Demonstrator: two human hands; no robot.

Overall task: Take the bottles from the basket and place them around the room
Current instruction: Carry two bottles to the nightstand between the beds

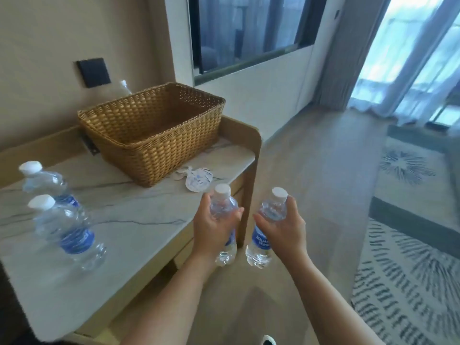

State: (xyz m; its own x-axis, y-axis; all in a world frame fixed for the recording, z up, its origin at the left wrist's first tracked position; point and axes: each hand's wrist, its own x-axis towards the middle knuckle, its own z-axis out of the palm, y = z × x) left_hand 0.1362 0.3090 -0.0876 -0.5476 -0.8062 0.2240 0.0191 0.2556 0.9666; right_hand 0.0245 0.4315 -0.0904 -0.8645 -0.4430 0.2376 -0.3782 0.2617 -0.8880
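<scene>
Past the table's [139, 220] end, your left hand [211, 232] and right hand [286, 230] each grip a bottle [222, 202] upright, the basket [151, 133] seemingly emptied, so you're mid-carry and next need a surface elsewhere for each.

Two bottles in hand, two on the table

Centre frame, the left hand [211, 226] grips one water bottle [224, 210] and the right hand [286, 229] another [267, 220]; at lower left two bottles [67, 232] stand on the marble table [139, 207], wicker basket [151, 133] behind.
</scene>
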